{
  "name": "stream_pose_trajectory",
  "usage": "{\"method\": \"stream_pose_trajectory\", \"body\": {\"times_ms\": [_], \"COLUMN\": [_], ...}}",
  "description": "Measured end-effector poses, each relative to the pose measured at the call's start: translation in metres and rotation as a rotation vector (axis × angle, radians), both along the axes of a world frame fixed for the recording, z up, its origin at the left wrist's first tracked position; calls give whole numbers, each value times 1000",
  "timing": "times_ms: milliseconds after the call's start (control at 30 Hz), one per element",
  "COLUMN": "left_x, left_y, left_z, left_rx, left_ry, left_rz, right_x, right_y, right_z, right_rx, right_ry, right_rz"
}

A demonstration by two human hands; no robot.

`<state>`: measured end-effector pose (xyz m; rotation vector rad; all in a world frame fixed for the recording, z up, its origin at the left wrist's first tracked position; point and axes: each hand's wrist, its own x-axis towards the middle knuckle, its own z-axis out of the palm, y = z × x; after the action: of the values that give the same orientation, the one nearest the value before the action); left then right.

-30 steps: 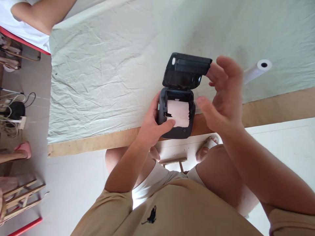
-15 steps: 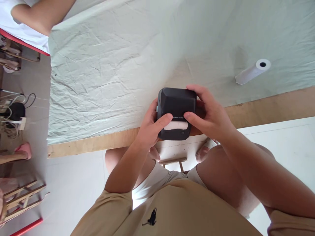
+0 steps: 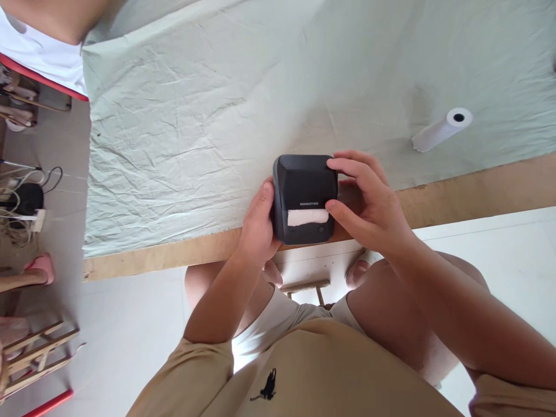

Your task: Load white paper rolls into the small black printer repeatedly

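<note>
A black label printer (image 3: 306, 179) sits at the table's near edge, with a white strip of paper (image 3: 307, 217) showing at its front slot. My left hand (image 3: 259, 223) is closed around its left side, the thumb along the edge and the other fingers hidden. At the right side, my right hand (image 3: 369, 202) holds the printer loosely: the index fingertip touches the far right corner and the thumb tip rests near the end of the paper slot. Some fingers of this hand are in shadow.
A roll of white paper (image 3: 443, 130) stands on the green cloth (image 3: 174, 145) to the right. The wooden table edge (image 3: 165, 258) runs in front of me. Another person's arm (image 3: 56, 17) is at the upper left. Cables (image 3: 24, 202) and a wooden stool (image 3: 39, 356) are on the floor at left.
My left thumb has moved off the printer's front to its left side. My right index finger has come onto the far corner. The printer has shifted slightly left, and its paper strip shows more fully.
</note>
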<state>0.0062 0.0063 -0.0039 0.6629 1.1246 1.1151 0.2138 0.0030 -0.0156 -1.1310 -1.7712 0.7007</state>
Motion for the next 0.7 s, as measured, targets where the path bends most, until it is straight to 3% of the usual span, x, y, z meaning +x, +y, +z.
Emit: {"method": "stream_pose_trajectory", "body": {"times_ms": [200, 400, 533, 700], "left_x": [0, 1, -1, -1], "left_y": [0, 2, 0, 0], "left_z": [5, 7, 8, 11], "left_rx": [34, 28, 21, -3], "left_ry": [13, -19, -18, -5], "left_rz": [-15, -24, -149, -191], "right_x": [0, 9, 5, -3], "right_y": [-1, 0, -7, -3], "right_z": [-1, 15, 26, 35], "right_rx": [-34, 9, -61, 66], "right_ry": [59, -12, 122, 286], "right_rz": [13, -40, -119, -239]}}
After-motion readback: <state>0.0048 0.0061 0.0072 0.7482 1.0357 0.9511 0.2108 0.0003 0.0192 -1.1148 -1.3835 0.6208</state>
